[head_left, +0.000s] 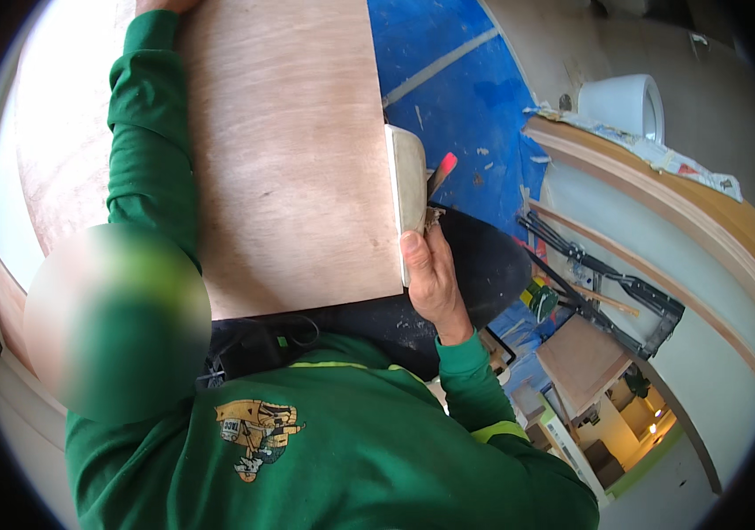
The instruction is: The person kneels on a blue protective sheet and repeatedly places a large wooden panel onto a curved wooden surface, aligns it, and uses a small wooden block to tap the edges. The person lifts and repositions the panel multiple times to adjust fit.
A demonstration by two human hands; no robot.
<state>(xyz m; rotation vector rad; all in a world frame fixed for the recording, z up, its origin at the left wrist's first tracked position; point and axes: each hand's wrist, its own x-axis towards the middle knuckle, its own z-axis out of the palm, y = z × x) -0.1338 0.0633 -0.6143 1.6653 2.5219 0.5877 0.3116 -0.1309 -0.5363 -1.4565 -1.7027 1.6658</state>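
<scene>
1. Green sleeve [152, 124] up front, and our left arm is stretched long, running up the left of the view over the wooden panel [298, 159].
2. Our left hand [165, 3] is just a sliver at the top edge, so we cannot tell whether its fingers are spread or closed.
3. Over to our right arm: elbow bent, forearm low, cuff [463, 355] beside the panel's lower right corner.
4. Our right hand [433, 278] points upward and has a narrow grip on the lower end of a cream rounded piece [410, 177], thumb laid on its near side, the other fingers partly hidden behind.
5. That piece stands lengthwise at the panel's right edge, its straight white side toward the wood; whether they touch, we cannot say.
6. Just right of it, above our knuckles, a stick with a pinkish-red tip [448, 163] juts out at a slant.
7. Blue sheeting [457, 88] spreads beyond the panel, and a white toilet bowl [620, 102] sits farther right.
</scene>
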